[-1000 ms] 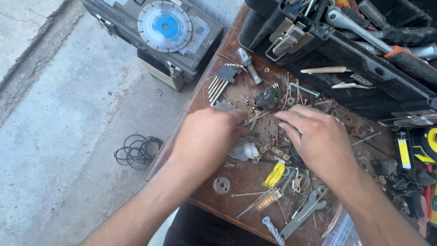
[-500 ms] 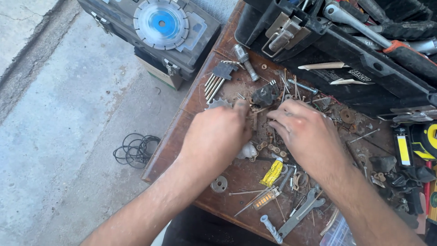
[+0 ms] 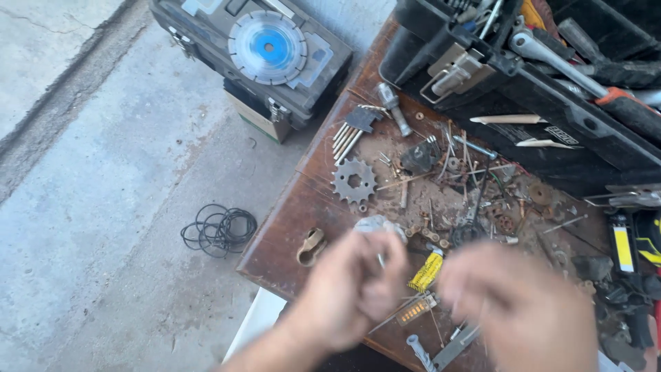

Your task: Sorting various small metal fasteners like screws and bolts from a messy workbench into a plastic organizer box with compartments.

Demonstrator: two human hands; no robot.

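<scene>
While the wooden table is crowded with small metal parts, its near left corner lies barer, and the left edge drops to a concrete floor where a coil of black wire lies. A black toolbox walls off the far side. Both hands are blurred. The left hand curls shut around a thin metal pin, whose tip shows between the fingers above the near edge. The right hand is smeared beyond reading, so I cannot tell its grip. A toothed sprocket lies well apart from both, uncovered, beyond the left hand.
</scene>
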